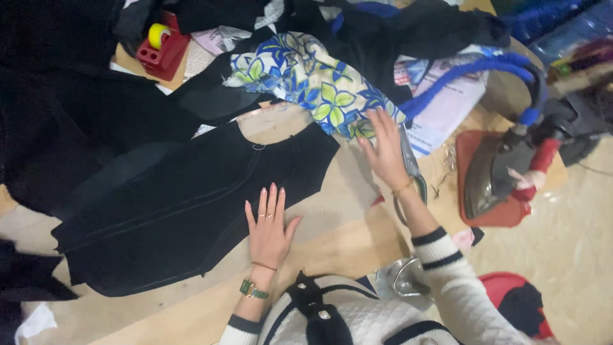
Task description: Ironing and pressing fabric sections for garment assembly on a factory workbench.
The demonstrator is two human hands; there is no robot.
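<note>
Left hand (269,225) flat on black cloth (185,204)

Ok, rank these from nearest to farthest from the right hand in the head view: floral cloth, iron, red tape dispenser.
From the right hand:
1. Floral cloth: touching the fingertips, just above-left of the hand.
2. Iron: off to the right, on its red mat.
3. Red tape dispenser: far upper left, among the black fabric.

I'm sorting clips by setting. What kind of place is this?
Probably a sewing or tailoring workroom: cut black fabric pieces lie on the worktable, a heavy iron rests on a red pad, and scissors sit by the right hand.
</note>
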